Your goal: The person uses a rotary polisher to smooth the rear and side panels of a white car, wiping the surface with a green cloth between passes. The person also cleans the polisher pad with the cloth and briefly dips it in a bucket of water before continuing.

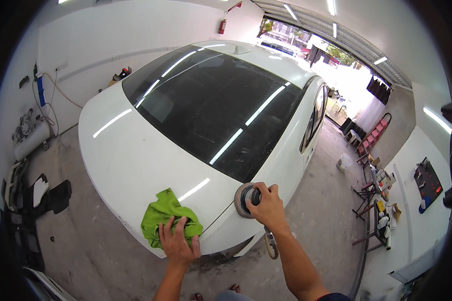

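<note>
The right hand's grip [267,205] wraps a round black-and-grey sander [241,200], the left hand's grip [179,245] lies spread over a crumpled lime-green cloth [159,211] at the sander's nine o'clock, both against a glossy white car [123,150] whose dark glass window [201,108] sits toward eleven o'clock.

Car [150,155], in front of both hands; rear window [211,110] ahead of them. Cloth [163,210], on car, under left hand [180,246]. Sander [244,199], on car, at right hand [270,208], right of cloth. Compressor [32,142], well left of left hand, ahead. Bucket [343,164], ahead-right of right hand; ladder [374,133] beyond bucket.
</note>
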### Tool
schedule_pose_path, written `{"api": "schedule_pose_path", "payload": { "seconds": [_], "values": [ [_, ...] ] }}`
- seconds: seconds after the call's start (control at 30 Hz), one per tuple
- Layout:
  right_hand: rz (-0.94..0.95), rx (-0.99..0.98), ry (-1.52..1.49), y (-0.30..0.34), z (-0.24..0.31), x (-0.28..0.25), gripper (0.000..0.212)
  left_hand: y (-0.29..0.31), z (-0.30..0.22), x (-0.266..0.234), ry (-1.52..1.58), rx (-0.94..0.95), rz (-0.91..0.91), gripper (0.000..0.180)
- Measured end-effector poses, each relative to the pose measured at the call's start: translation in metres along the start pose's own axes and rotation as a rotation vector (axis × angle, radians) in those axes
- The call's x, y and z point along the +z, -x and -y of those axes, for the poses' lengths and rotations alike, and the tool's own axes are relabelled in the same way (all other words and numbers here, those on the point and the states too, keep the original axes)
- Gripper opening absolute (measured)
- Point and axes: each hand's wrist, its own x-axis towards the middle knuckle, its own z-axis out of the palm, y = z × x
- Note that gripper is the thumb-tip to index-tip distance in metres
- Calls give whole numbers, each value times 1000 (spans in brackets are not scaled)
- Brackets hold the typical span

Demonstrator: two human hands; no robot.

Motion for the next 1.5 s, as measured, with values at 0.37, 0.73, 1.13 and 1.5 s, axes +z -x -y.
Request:
{"api": "schedule_pose_path", "payload": {
  "seconds": [0.37,0.73,1.13,1.5],
  "values": [
    [419,-524,87,53,41,4,57,14,-22,-19,-111,-233,199,64],
    [81,-167,166,-192,-97,-96,61,19,-82,13,-284,33,403,41],
    [-816,-7,-391,-237,-312,-51,78,-180,-260,366,-445,149,-40,57],
    [-877,270,106,-83,-640,17,81,-262,-313,444,-369,145,-45,63]
  ]
}}
